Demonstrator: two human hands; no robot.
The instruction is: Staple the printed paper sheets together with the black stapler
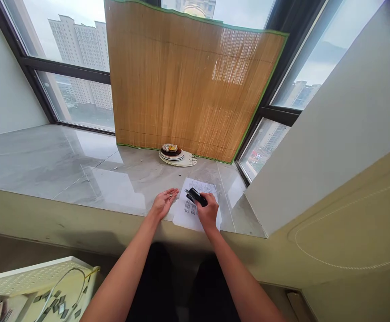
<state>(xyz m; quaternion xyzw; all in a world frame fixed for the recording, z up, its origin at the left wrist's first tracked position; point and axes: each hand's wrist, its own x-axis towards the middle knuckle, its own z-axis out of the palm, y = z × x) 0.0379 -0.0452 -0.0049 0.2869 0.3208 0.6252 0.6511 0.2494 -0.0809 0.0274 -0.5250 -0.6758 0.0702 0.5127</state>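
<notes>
My right hand is closed around a black stapler, held over printed sheets of paper on the marble sill. The stapler's front end points up and left, with a small silvery part showing at its tip. Left of the paper, my left hand lies palm up with its fingers stretched out. A tiny pale bit shows near its fingers, too small to name.
Behind the paper, a stack of plates stands on the marble windowsill. A bamboo mat with green edging leans against the window. At the lower left, a cream basket holds small dark pieces and a cable.
</notes>
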